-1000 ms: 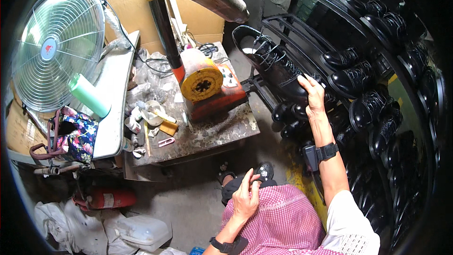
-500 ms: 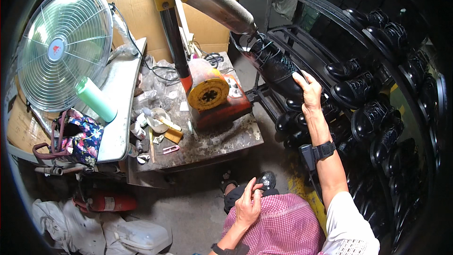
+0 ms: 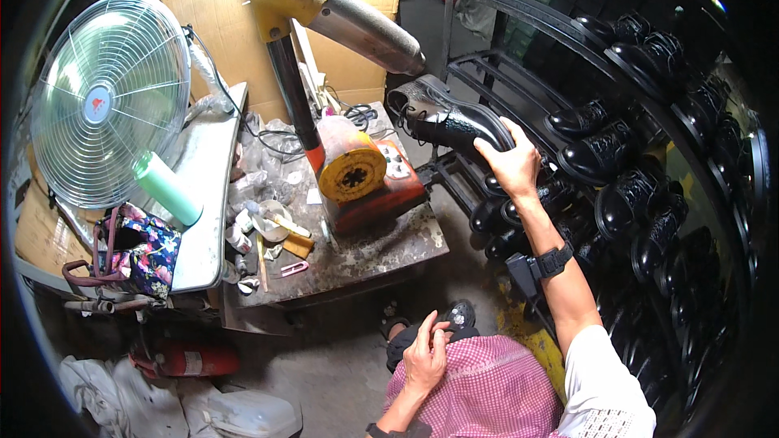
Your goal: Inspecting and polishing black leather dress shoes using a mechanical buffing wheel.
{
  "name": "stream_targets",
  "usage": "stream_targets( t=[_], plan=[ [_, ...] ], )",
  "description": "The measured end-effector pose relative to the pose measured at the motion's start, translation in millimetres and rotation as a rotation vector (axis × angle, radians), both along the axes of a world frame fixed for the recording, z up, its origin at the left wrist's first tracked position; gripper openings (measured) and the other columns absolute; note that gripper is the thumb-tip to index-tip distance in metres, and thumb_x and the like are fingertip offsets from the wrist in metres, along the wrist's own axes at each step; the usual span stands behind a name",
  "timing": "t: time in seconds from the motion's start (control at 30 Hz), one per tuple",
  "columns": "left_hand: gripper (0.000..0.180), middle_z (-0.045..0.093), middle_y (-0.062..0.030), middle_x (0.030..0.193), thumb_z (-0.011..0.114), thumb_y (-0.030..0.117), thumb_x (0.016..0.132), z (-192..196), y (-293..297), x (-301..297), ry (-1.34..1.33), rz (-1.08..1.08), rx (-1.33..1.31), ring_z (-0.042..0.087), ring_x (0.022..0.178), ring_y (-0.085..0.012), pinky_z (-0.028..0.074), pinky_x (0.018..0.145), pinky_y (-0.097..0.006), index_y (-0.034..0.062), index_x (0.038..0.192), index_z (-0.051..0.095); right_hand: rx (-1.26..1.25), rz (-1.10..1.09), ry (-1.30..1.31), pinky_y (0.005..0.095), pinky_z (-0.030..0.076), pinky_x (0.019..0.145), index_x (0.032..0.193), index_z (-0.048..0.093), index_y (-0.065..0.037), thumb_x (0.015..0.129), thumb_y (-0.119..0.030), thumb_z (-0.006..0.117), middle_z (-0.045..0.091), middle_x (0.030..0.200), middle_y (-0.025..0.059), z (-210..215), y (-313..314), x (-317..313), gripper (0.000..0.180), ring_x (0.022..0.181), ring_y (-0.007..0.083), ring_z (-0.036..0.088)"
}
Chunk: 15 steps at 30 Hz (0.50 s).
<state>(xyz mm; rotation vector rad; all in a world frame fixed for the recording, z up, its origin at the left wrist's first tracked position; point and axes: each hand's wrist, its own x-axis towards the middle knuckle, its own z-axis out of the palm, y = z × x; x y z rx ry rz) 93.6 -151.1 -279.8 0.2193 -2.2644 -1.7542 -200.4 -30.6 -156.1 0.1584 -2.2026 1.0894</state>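
Observation:
My right hand (image 3: 510, 164) grips a shiny black leather shoe (image 3: 442, 120) by its toe end and holds it in the air beside the rack, its opening pointing left toward the machine. A black watch sits on that wrist. My left hand (image 3: 426, 355) rests on my lap over pink checked cloth, fingers loosely curled with nothing in them. Just left of the shoe stands a red and yellow machine (image 3: 361, 174) with a grey metal arm (image 3: 365, 26) reaching out above it.
A black metal rack (image 3: 649, 154) on the right holds several black shoes. A cluttered metal worktable (image 3: 357, 255) carries small tools and cups. A green fan (image 3: 109, 97), a flowered bag (image 3: 138, 247) and a red fire extinguisher (image 3: 182, 359) are at the left.
My right hand has lifted a black shoe off the rack and brought it left toward the machine. My left hand has stayed on my lap.

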Motion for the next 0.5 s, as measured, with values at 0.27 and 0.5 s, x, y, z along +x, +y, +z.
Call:
stream_targets(
  t=[0.27,0.5],
  plan=[
    [0.034,0.071,-0.0123,0.096,0.05,0.008,0.095,2.8,0.1,-0.5,-0.022,0.001,0.006,0.071,0.077,-0.0195,0.058,0.069,-0.029,-0.0035,0.128,0.049,0.191,-0.022,0.158,0.0408,0.054,0.076,0.121,0.061,-0.009,0.07,-0.037,0.076,0.07,0.093,0.0194,33.9,-29.0,-16.2,0.059,0.082,0.0353,0.068],
    [0.034,0.071,-0.0115,0.095,0.049,0.01,0.096,2.6,-0.3,-0.1,-0.02,0.004,-0.013,0.071,0.077,-0.0192,0.058,0.068,-0.029,-0.0029,0.127,0.049,0.26,-0.044,0.235,0.0413,0.055,0.073,0.121,0.06,-0.009,0.072,-0.035,0.074,0.07,0.091,0.0181,40.9,-41.3,-30.3,0.057,0.08,0.0344,0.069]
  ],
)
